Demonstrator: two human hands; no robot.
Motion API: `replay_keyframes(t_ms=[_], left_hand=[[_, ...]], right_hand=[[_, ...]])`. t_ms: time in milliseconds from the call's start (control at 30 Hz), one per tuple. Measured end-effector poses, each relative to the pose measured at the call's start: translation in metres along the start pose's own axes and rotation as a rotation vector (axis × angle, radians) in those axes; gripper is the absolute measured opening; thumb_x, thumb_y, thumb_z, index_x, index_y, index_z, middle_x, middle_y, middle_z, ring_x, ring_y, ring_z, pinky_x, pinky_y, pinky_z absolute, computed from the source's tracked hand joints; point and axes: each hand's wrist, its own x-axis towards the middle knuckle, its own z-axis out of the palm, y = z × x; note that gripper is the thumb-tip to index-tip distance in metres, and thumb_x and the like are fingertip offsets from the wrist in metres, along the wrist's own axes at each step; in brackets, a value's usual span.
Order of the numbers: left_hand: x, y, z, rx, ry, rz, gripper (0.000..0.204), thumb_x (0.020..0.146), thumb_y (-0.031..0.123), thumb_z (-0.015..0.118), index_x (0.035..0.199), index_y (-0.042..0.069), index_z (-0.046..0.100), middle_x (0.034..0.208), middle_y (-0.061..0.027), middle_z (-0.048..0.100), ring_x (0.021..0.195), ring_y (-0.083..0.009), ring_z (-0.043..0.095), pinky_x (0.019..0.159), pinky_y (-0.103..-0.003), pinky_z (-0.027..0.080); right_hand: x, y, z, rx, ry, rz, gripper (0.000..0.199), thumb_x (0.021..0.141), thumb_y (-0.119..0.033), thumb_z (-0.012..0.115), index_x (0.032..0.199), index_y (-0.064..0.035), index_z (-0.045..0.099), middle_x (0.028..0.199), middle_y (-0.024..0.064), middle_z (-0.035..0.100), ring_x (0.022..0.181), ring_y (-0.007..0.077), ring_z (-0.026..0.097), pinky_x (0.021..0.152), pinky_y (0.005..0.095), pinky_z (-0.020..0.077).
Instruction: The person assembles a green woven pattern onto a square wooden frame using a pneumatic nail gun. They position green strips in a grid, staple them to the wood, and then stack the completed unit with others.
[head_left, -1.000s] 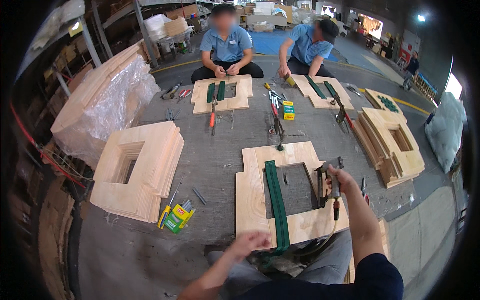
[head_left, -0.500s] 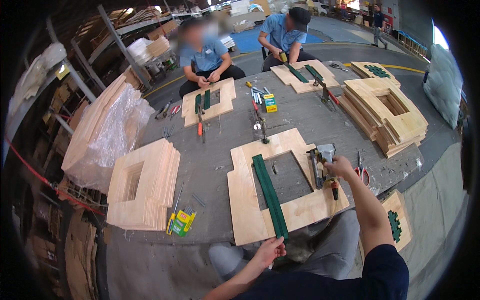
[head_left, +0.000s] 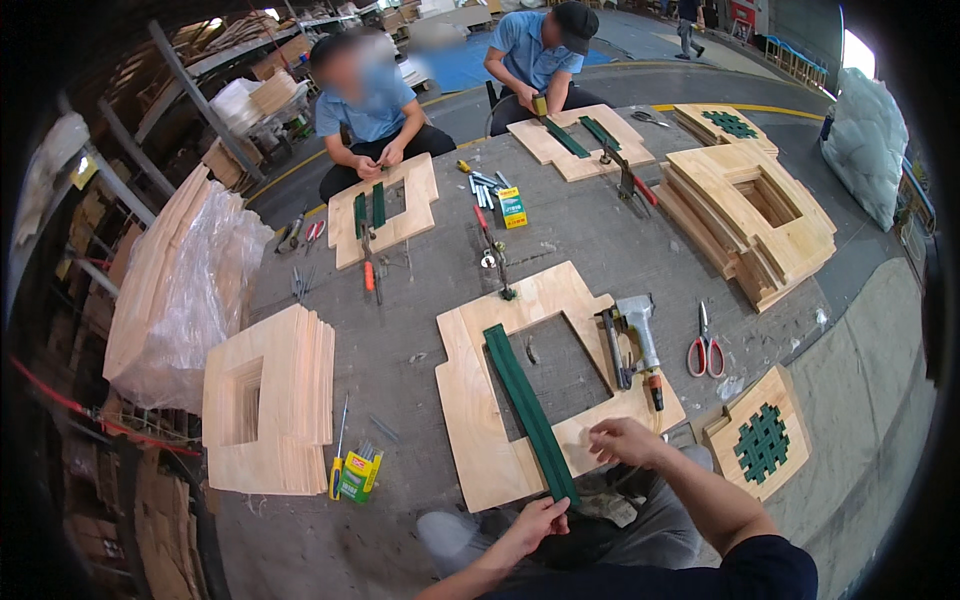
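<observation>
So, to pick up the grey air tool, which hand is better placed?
Probably the right hand: it appears empty and is nearer the grey air tool on the right side of the wooden frame. The left hand is farther away, pinching the near end of the green strap.

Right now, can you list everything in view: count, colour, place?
Table: 1, grey, middle
Wooden frames: 3, pale, one near, two far
Straps: 5, green, one on near frame, two per far one
Staple gun: 1, silver, near frame's right side
Red-handled scissors: 1, right of staple gun
Boxes: 2, green and yellow, left and far middle
Frame stacks: 2, pale, left and right
Wrapped stack: 1, pale, far left
Woven panels: 2, pale with green, right
Small tools: several, mixed, scattered about
Workers: 2, blue-shirted, across the table
Left hand: 1, bare, gripping near strap's end
Right hand: 1, bare, apparently empty, by near frame
</observation>
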Motion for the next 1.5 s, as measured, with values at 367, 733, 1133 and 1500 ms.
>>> replay_keyframes(t_ms=[367, 733, 1133, 1500], left_hand=[[-0.030, -0.067, 0.003, 0.174, -0.181, 0.187, 0.032, 0.105, 0.034, 0.063, 0.088, 0.007, 0.062, 0.068, -0.0024, 0.062, 0.063, -0.0158, 0.063, 0.080, -0.038, 0.059], [-0.074, 0.002, -0.015, 1.429, 0.686, 0.845, 0.058, 0.092, 0.030, 0.073, 0.145, 0.014, 0.057, 0.131, -0.0231, 0.065, 0.117, -0.0390, 0.064, 0.097, -0.046, 0.051], [-0.010, 0.049, -0.019, 1.887, 0.529, 1.161, 0.100, 0.074, 0.021, 0.080, 0.162, 0.026, 0.032, 0.169, -0.0112, 0.025, 0.153, -0.0451, 0.026, 0.120, -0.066, 0.024], [-0.007, 0.045, -0.026, 1.892, 0.498, 1.228, 0.079, 0.082, 0.017, 0.070, 0.156, 0.016, 0.043, 0.161, -0.0096, 0.042, 0.150, -0.0413, 0.035, 0.121, -0.063, 0.026]], right_hand=[[0.034, 0.009, 0.098, 0.808, -0.304, 0.168, 0.039, 0.113, -0.031, 0.038, 0.133, -0.0031, 0.057, 0.116, 0.0148, 0.072, 0.098, 0.0299, 0.070, 0.080, 0.0424, 0.0572], [0.025, 0.027, 0.138, 0.616, 0.028, -0.034, 0.024, 0.109, -0.027, 0.045, 0.104, -0.0094, 0.059, 0.069, -0.0025, 0.049, 0.055, 0.0130, 0.041, 0.051, 0.0321, 0.0346], [-0.003, 0.085, 0.175, 0.271, 0.272, -0.181, 0.029, 0.108, -0.027, 0.048, 0.095, -0.0040, 0.061, 0.072, 0.0019, 0.056, 0.061, 0.0138, 0.050, 0.055, 0.0336, 0.0405], [-0.031, 0.105, 0.188, 0.230, 0.237, -0.242, 0.027, 0.107, -0.023, 0.046, 0.097, -0.0016, 0.059, 0.073, 0.0052, 0.056, 0.067, 0.0179, 0.055, 0.064, 0.0369, 0.0461]])
